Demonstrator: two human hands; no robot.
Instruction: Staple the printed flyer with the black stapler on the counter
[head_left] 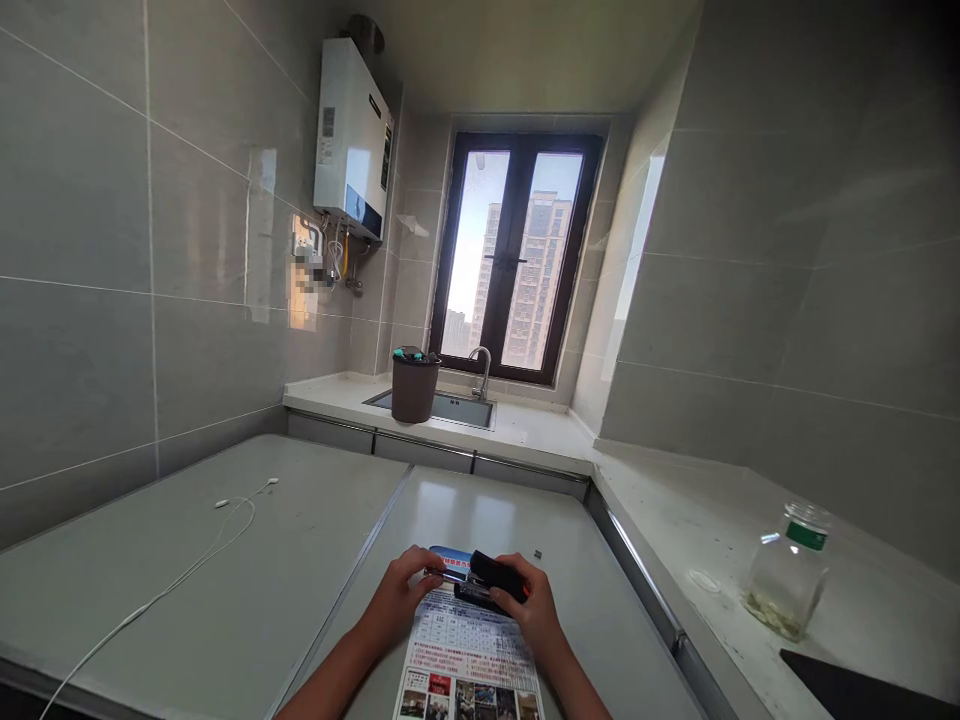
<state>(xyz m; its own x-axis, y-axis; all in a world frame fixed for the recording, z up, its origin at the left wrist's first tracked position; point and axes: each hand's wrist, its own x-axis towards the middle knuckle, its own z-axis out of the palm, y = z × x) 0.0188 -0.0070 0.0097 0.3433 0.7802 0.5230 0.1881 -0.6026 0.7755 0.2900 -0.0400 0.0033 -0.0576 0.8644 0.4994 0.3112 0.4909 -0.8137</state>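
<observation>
My right hand [531, 592] is wrapped around a black stapler [496, 575], whose top arm is lifted away from its base. My left hand [409, 588] pinches a slim metal strip [450, 575] that reaches to the stapler's front; it looks like part of the stapler, though the join is hard to make out. Both hands are just above a printed flyer [472, 655] with a blue top, red text and small photos. A tiny dark piece [538, 553], perhaps a strip of staples, lies on the table beyond my right hand.
The pale table [300, 560] has a seam between its two halves. A white cable [180, 580] lies on the left. On the right counter stand a glass jar [787, 580] and a clear lid [703, 581]. A brown bin [414, 388] is at the sink [457, 408].
</observation>
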